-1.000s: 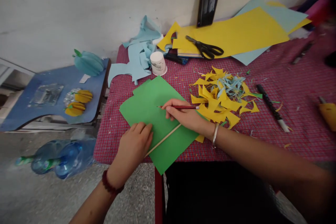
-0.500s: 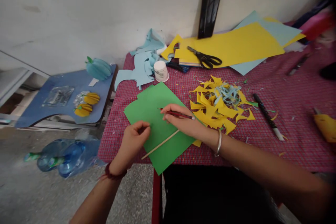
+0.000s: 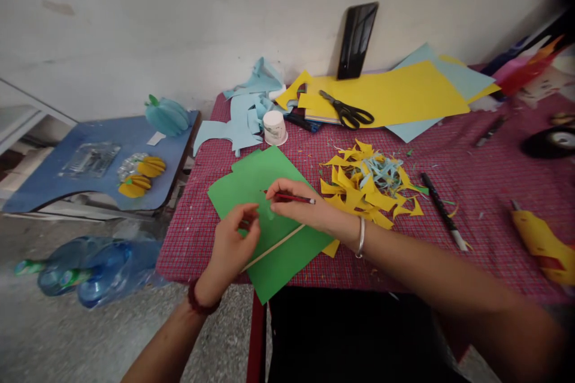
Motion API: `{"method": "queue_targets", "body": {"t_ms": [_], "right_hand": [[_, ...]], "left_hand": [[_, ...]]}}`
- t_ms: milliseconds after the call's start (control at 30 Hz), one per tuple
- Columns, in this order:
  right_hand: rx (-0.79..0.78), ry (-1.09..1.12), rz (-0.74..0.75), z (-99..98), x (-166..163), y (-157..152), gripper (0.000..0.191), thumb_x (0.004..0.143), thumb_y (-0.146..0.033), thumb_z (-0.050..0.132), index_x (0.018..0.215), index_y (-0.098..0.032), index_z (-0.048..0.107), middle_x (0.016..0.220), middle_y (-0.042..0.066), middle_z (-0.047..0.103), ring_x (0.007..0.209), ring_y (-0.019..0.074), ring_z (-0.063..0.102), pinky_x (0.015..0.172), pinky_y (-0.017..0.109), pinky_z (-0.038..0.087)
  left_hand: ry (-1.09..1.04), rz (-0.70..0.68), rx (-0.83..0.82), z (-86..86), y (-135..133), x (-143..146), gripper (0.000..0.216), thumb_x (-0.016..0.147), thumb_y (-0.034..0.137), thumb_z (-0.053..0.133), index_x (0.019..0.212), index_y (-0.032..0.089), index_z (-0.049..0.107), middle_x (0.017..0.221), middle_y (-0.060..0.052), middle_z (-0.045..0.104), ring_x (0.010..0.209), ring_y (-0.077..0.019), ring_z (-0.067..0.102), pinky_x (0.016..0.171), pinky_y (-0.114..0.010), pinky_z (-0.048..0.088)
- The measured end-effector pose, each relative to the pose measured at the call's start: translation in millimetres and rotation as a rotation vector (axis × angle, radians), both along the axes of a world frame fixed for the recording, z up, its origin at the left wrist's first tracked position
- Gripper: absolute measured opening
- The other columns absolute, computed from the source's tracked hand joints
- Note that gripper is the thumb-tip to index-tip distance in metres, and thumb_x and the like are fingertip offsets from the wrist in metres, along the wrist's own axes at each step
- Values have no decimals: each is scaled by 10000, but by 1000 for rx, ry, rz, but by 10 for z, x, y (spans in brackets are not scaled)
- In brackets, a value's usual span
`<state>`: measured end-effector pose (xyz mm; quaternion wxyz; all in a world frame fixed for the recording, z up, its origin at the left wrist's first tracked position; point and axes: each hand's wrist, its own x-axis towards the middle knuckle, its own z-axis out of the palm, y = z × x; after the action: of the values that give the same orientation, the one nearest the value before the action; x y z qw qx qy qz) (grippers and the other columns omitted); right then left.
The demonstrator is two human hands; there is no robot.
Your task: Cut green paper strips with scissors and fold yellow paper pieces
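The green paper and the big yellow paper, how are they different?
The green paper lies near the table's front edge under both hands, its corner hanging over; the big yellow paper lies at the back by the wall. The green paper carries a thin wooden stick; the yellow paper carries black scissors. The right hand holds a pencil over the green one; no hand touches the yellow one. Both lie flat on the red checked cloth.

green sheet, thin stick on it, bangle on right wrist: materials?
Green sheet: looks like matte craft paper, flat with cut edges. Thin stick: pale tan and straight, probably wood or bamboo. Bangle at the right hand: silvery with a shine, likely metal.
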<state>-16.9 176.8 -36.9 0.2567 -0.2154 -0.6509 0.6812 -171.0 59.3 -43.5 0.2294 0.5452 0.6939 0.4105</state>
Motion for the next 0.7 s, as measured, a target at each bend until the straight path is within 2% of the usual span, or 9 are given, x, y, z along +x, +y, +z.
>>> {"method": "queue_targets", "body": {"t_ms": [67,133,200,267,333,433,567,633,700], "right_hand": [[-67,-34,-24,12,-5,23,137,702,-107,598,803,-192,562,769,-27,563,738,131,525,668,253,417],[-147,-69,-32,12,-21,31,144,681,-93,598,776,-196,566,708,-40,547,666,121,504,612,243,397],[-226,-92,-20,2,-41,27,140,678,-93,598,757,-205,567,659,-48,530,594,115,479,556,243,370],[-277,-105,-8,-11,-56,20,140,684,-92,597,745,-214,566,634,-47,526,561,117,474,531,251,357],[-278,-112,-2,-32,-58,20,153,691,-75,583,748,-216,565,629,-46,525,565,116,479,540,256,360],[-156,-90,1,-82,-35,49,159,700,-55,563,766,-200,559,668,-48,523,612,107,484,592,252,382],[193,-126,54,-137,38,130,153,736,-56,565,828,-179,576,653,-56,500,593,103,445,601,247,378],[325,-158,-7,-127,87,162,130,805,-105,541,901,-171,600,663,-43,526,582,108,451,599,252,386],[243,-155,-87,-99,140,174,157,892,-212,491,971,-166,618,713,-10,587,601,118,509,605,258,417]], "left_hand": [[488,-89,261,-56,-12,-57,287,801,128,608,1080,196,627,966,-78,681,876,-194,634,816,-355,518],[759,-227,431,-95,-4,-98,352,800,96,630,1134,204,600,996,-87,674,930,-205,622,858,-363,505],[846,-328,518,-111,18,-117,359,807,93,637,1143,207,585,963,-77,670,917,-202,618,841,-353,507],[840,-378,554,-105,43,-112,309,812,91,639,1095,206,594,928,-65,662,887,-196,612,808,-339,507],[796,-389,561,-87,64,-88,245,812,83,639,1024,201,608,885,-51,654,838,-179,603,767,-317,503],[756,-386,528,-67,91,-35,163,825,91,628,955,187,619,819,-36,638,752,-152,580,700,-290,487],[796,-456,388,-95,126,26,60,875,136,580,864,167,629,760,-34,610,680,-151,529,632,-291,454],[805,-478,257,-125,123,43,124,903,162,543,820,163,636,743,-37,599,686,-164,522,627,-299,450],[795,-482,163,-151,86,46,154,920,183,521,844,151,652,762,-47,604,708,-175,526,648,-311,462]]}}
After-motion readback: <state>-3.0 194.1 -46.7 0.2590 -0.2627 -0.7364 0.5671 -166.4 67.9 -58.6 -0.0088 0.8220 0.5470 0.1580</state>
